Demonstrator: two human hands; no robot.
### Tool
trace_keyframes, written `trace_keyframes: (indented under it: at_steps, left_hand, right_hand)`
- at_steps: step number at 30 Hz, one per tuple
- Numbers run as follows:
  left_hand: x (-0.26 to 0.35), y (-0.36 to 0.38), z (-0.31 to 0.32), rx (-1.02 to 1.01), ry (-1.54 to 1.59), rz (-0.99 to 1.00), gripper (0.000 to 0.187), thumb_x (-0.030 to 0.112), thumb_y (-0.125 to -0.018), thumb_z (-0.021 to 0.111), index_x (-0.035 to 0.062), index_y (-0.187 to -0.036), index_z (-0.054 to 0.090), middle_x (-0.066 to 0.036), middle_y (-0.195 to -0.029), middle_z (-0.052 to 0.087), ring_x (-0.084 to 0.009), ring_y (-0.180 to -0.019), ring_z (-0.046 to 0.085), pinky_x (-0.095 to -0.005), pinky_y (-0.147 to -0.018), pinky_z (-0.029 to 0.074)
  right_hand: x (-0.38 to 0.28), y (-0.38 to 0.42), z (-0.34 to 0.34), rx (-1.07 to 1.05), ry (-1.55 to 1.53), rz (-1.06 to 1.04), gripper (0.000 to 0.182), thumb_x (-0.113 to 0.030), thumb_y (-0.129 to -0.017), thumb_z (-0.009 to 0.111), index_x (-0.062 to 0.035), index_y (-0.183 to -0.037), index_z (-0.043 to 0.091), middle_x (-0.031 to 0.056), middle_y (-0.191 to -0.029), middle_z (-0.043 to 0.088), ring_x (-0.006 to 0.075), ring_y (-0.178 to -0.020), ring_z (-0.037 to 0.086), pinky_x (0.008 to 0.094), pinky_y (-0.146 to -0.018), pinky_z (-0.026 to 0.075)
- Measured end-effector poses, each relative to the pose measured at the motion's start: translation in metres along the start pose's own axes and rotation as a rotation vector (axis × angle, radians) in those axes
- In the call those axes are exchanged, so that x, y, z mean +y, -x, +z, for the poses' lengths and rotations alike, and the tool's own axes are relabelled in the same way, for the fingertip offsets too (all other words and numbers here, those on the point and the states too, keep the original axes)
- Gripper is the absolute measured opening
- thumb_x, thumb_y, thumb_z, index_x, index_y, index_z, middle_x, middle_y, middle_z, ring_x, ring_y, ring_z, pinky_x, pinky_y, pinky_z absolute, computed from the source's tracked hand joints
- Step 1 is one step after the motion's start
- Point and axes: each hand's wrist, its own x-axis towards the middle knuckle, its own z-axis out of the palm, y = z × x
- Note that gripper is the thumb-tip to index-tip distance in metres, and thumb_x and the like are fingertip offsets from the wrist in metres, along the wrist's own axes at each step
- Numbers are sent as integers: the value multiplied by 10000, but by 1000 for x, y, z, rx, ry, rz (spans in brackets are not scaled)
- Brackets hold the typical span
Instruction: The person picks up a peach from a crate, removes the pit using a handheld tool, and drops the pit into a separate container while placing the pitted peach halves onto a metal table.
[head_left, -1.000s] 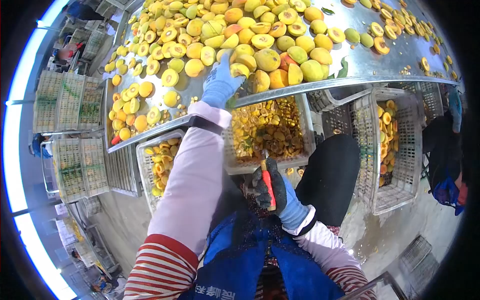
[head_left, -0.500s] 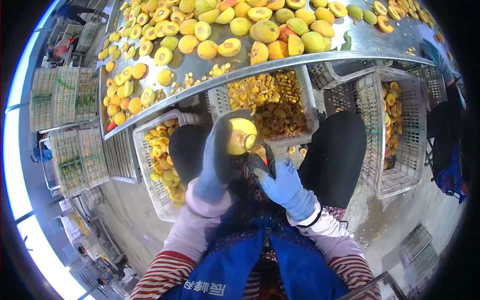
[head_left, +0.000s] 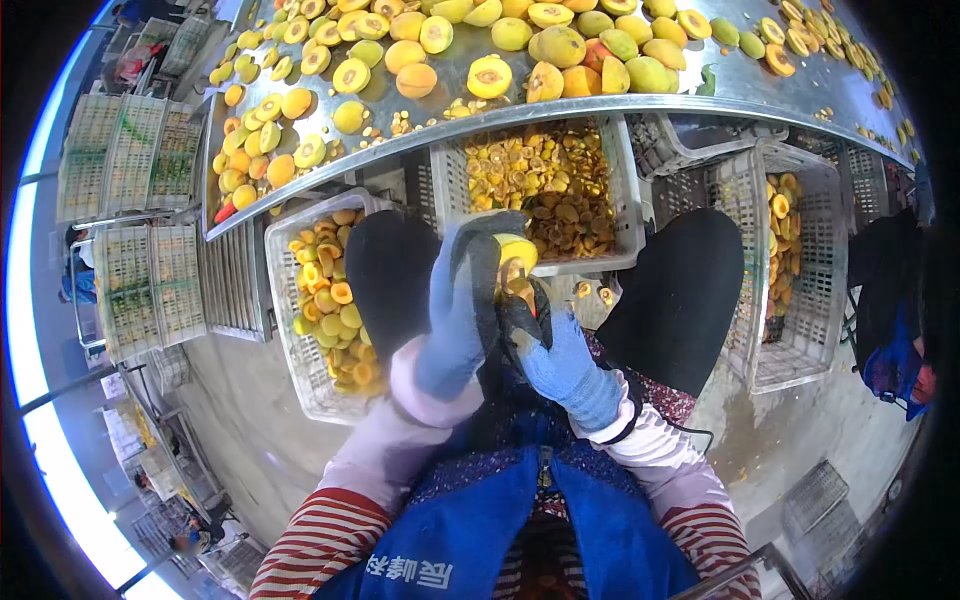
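Observation:
My left hand [head_left: 462, 285], in a blue glove with a dark palm, wraps round a yellow peach half [head_left: 517, 250] in front of my knees. The fruit's cut face is turned toward my right hand [head_left: 565, 360], gloved alike. My right fingers are closed close against the fruit, round a small tool [head_left: 519, 288] with a ring-like end; most of it is hidden by the glove and blur. Just beyond my hands stands a crate [head_left: 632, 215] holding yellow scraps and brown stones.
A metal table [head_left: 440, 132] bears many peach halves [head_left: 490, 76]. Left of my knees stands a crate [head_left: 285, 345] of pitted halves; another crate [head_left: 800, 365] with halves stands at right. Stacked crates [head_left: 150, 290] are at far left, and a person [head_left: 890, 350] sits at far right.
My left hand and the peach half have moved right, closer to my right hand, and the fruit has turned. The whole view has shifted slightly.

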Motion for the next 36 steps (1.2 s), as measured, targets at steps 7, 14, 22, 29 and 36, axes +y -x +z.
trace_keyframes:
  at_steps: [7, 14, 22, 29, 36]
  left_hand:
    - [13, -23, -32, -480, -141, -450, 243, 117, -893, 507, -19, -1091, 546, -76, -987, 589, -136, -912, 542, -251, -806, 426]
    - [2, -11, -12, -246, -362, -233, 250, 134, -845, 537, -43, -1015, 583, -103, -920, 628, -142, -857, 577, -260, -781, 447]
    - [-15, 4, 0, -63, -269, 21, 153, 5, -799, 570, -3, -945, 616, -100, -840, 629, -144, -776, 606, -256, -703, 474]
    - [-12, 7, -8, -132, -378, 145, 221, 1, -748, 557, -30, -959, 613, -136, -890, 637, -207, -836, 623, -288, -756, 478]
    - [-12, 2, -18, -332, -83, 45, 245, 12, -776, 542, -39, -1011, 588, -119, -927, 618, -177, -868, 596, -285, -782, 466]
  right_hand:
    - [14, 6, -20, -215, 216, 101, 540, -217, -789, 600, 12, -1245, 425, 245, -1052, 564, 375, -939, 568, 441, -790, 450]
    - [40, 23, 2, -91, -158, 263, 446, -186, -834, 551, -10, -1230, 448, 150, -865, 603, 281, -777, 589, 359, -696, 463]
    - [29, 32, -13, -213, -794, 577, 406, -269, -914, 481, -37, -1238, 401, 91, -870, 565, 148, -572, 532, 267, -471, 448]
    - [21, 34, -6, -155, -842, 678, 420, -456, -893, 474, -77, -1074, 464, 73, -698, 533, 164, -455, 492, 271, -391, 405]
    - [-2, 23, -11, -488, -1463, 977, 519, -609, -878, 342, -112, -815, 477, 8, -521, 408, 123, -358, 378, 249, -318, 313]
